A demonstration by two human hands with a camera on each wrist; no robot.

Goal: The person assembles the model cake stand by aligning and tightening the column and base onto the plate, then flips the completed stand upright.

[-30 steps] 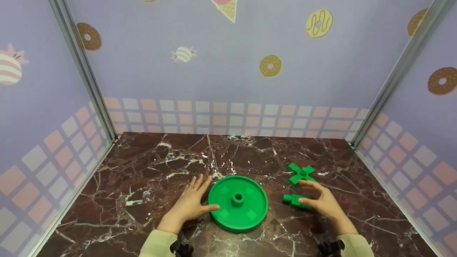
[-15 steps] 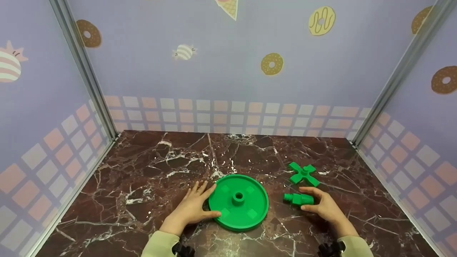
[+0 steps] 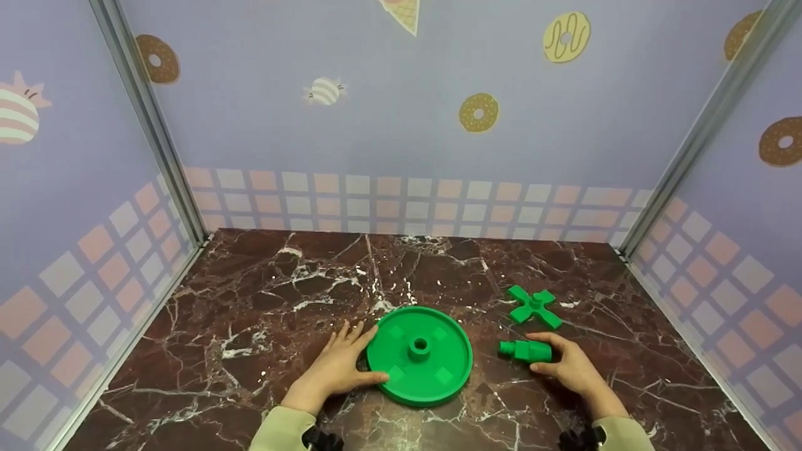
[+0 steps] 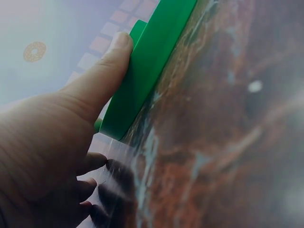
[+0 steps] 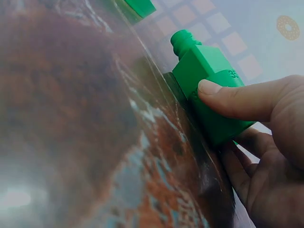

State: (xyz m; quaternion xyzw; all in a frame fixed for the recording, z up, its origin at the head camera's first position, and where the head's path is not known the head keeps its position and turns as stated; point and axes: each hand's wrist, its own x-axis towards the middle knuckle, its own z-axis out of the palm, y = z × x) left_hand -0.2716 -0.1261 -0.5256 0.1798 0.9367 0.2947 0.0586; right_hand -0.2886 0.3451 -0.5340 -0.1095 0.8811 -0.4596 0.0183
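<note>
My left hand [image 3: 338, 366] lies at the left edge of a round green tray-like disc [image 3: 446, 354] with a raised rim and a hollow central socket. In the left wrist view its thumb [image 4: 102, 78] touches the rim and the fingers are extended beside it. My right hand [image 3: 573, 363] holds a green bottle-shaped piece [image 3: 523, 351] lying on its side, its threaded neck pointing left. The thumb [image 5: 228, 97] is against one face of that piece [image 5: 209, 59], the index finger on the far side. Behind it, a green four-armed cross [image 3: 534, 305] with a central peg rests on the table.
The dark red marble table [image 3: 326, 269] is enclosed by lilac panels [image 3: 401, 125] with printed sweets and pink-and-white squares. Metal posts [image 3: 156, 131] stand at the back corners.
My left hand has moved right, against the disc's edge. My right hand has come nearer to me, its thumb and index finger now around the bottle-shaped piece. The cross is more uncovered.
</note>
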